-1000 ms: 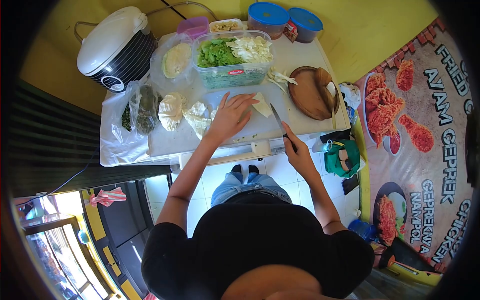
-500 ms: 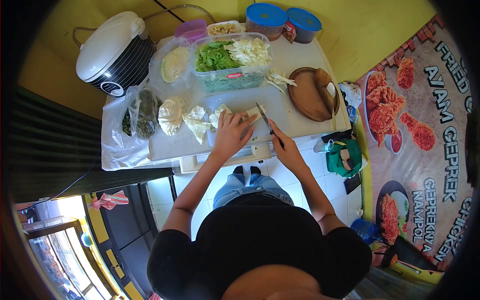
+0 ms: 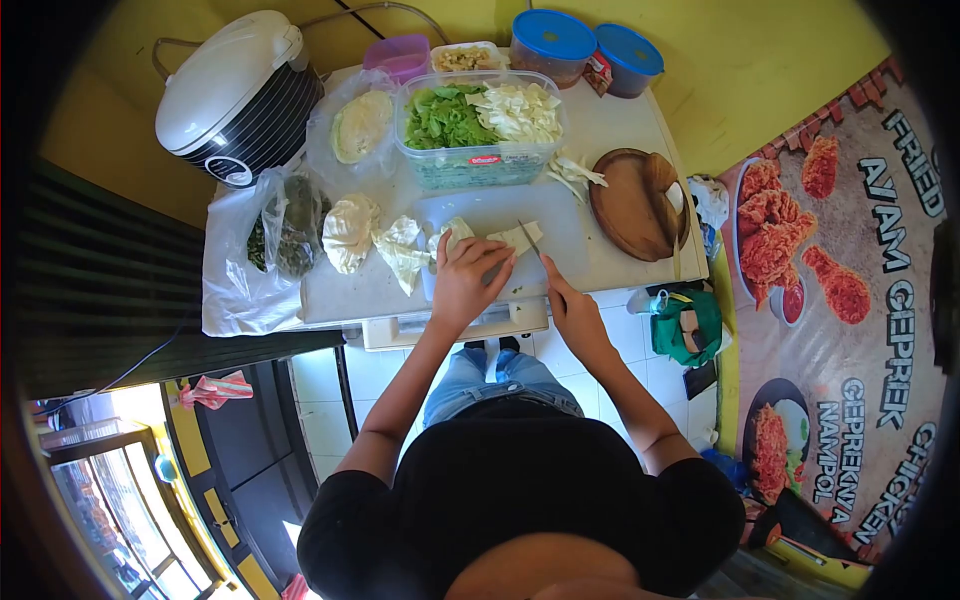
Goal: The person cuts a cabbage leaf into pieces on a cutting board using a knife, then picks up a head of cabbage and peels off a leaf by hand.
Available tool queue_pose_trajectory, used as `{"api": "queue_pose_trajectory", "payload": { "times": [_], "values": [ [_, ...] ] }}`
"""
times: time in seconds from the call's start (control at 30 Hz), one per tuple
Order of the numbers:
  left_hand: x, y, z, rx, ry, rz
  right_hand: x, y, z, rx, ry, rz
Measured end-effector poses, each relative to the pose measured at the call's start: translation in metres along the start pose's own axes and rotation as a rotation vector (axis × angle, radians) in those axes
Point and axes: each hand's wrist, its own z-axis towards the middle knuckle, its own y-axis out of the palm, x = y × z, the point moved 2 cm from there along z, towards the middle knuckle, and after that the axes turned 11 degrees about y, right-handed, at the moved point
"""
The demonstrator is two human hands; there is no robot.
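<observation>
My right hand (image 3: 576,318) is closed round the handle of a knife (image 3: 529,237), whose blade lies at the right part of a pale cabbage piece (image 3: 512,238) on a translucent cutting board (image 3: 560,215). My left hand (image 3: 469,280) rests on the left part of that cabbage, fingers laid over it and pressed close together. Another cabbage piece (image 3: 453,230) is beside my left fingertips. Further left are a loose leaf (image 3: 402,254) and a larger crumpled leaf (image 3: 350,232). Behind the board stands a clear container (image 3: 480,172) with green leaves and cut cabbage.
A wooden mortar dish (image 3: 622,205) with a pestle is at the right, near thin cabbage strips (image 3: 575,172). At the left are a rice cooker (image 3: 240,95) and plastic bags of greens (image 3: 290,225). Blue-lidded tubs (image 3: 552,38) stand at the back.
The view has shifted slightly, so the table items appear a little further right. The knife blade is tilted more to the left and sits on the cabbage; my left fingers are closer together.
</observation>
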Motion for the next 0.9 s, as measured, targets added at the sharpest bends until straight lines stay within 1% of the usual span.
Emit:
{"api": "queue_pose_trajectory", "payload": {
  "times": [0.1,0.17,0.2,0.27,0.4,0.53,0.6,0.67,0.77,0.9],
  "values": [
    [0.001,0.000,0.000,-0.006,-0.005,0.039,-0.008,0.001,0.015,-0.029,0.010,-0.006],
    [0.001,0.001,0.000,0.000,0.002,0.056,-0.012,0.001,0.019,0.014,-0.061,-0.028],
    [0.001,0.001,0.000,0.006,0.011,0.075,-0.013,0.000,0.016,0.012,-0.060,-0.027],
    [0.001,0.000,-0.001,0.008,0.014,0.079,-0.010,-0.005,0.008,-0.051,0.023,-0.032],
    [0.000,0.002,-0.002,0.009,0.016,0.083,0.001,-0.011,-0.019,-0.095,0.092,-0.033],
    [-0.002,0.004,-0.003,0.030,0.011,0.071,0.008,-0.012,-0.018,-0.094,0.106,0.088],
    [-0.003,0.003,-0.006,0.050,0.044,0.066,0.007,-0.011,-0.009,-0.104,0.107,0.145],
    [-0.003,0.003,-0.007,0.067,0.028,0.075,0.005,-0.008,0.001,-0.073,0.051,0.269],
    [-0.003,0.002,-0.006,0.074,0.007,0.093,-0.010,-0.014,0.004,-0.099,0.103,0.245],
    [-0.003,0.002,-0.006,0.059,-0.005,0.087,-0.018,-0.013,-0.002,-0.132,0.060,0.256]
  ]
}}
